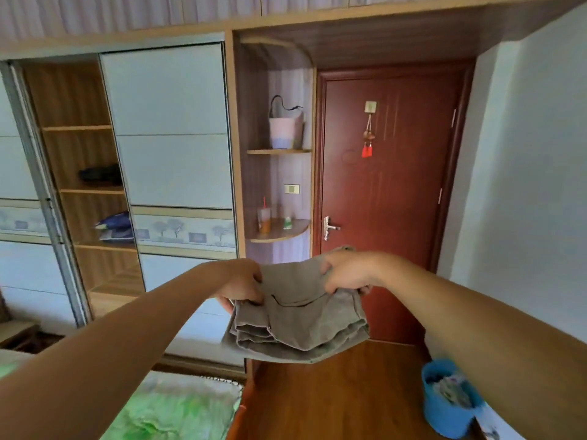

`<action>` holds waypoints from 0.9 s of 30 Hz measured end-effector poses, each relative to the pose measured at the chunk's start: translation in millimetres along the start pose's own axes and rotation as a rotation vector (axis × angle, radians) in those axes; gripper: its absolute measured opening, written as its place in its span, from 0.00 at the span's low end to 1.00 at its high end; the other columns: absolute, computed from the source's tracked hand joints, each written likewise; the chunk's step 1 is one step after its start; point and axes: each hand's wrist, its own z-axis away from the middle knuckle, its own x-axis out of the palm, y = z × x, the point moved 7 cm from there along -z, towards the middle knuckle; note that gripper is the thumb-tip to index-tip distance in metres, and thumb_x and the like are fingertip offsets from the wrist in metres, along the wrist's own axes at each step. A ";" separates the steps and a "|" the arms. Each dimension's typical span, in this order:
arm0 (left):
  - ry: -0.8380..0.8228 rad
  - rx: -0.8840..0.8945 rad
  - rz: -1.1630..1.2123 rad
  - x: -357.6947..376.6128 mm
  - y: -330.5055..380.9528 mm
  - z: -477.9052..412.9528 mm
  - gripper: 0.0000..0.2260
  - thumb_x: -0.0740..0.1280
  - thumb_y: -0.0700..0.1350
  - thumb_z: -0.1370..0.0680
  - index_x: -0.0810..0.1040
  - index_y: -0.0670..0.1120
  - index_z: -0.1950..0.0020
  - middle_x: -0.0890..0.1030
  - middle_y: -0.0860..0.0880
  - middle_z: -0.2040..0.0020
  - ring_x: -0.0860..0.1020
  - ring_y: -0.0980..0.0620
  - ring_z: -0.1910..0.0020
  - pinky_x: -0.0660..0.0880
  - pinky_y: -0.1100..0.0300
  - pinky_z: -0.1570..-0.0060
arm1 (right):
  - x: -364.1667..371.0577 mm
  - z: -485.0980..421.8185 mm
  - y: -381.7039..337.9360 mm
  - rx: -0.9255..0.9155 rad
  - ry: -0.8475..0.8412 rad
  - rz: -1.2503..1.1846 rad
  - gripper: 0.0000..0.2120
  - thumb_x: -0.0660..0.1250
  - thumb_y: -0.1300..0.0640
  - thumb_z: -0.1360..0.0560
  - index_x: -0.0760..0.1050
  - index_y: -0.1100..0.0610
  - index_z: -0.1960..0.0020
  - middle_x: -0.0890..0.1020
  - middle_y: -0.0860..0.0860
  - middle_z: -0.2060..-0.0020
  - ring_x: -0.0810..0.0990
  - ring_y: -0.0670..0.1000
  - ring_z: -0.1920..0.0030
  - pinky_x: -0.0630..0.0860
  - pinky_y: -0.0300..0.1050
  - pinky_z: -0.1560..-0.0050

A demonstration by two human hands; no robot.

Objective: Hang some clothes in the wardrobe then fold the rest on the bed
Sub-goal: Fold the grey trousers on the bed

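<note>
Now the left hand (241, 285) and right hand (346, 273) pinch a half-folded grey garment (298, 322); next it probably goes on the bed (178, 408), seven o'clock.

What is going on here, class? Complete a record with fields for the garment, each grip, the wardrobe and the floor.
grey garment: folded in layers, held in the air
left grip: pinches its top left edge
right grip: holds its top right edge
wardrobe: sliding door beside an open section with shelves
floor: blue bin at lower right
bed: green cover, lower left
</note>
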 end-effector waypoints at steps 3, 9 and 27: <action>-0.019 0.018 0.023 -2.5 20.8 -48.1 0.15 0.73 0.45 0.24 0.71 0.52 0.42 0.76 0.50 0.46 0.76 0.56 0.62 0.77 0.67 0.71 | -18.6 -35.5 23.6 0.017 0.000 0.004 0.13 0.67 0.60 0.30 0.76 0.57 0.45 0.67 0.52 0.70 0.62 0.49 0.75 0.61 0.39 0.73; -0.046 0.034 0.060 -19.3 15.5 -136.7 0.05 0.68 0.43 0.30 0.79 0.42 0.58 0.81 0.43 0.60 0.85 0.40 0.57 0.84 0.50 0.61 | -44.4 -126.2 35.0 0.006 -0.006 0.014 0.11 0.67 0.60 0.31 0.73 0.54 0.49 0.66 0.53 0.68 0.61 0.50 0.73 0.59 0.39 0.72; 0.082 -0.315 0.131 -168.0 -220.2 -380.9 0.17 0.72 0.44 0.23 0.76 0.45 0.36 0.78 0.44 0.47 0.83 0.44 0.55 0.84 0.52 0.57 | -36.0 -517.8 -155.9 -0.325 -0.182 0.065 0.05 0.66 0.62 0.31 0.71 0.58 0.57 0.68 0.54 0.68 0.64 0.52 0.71 0.60 0.39 0.74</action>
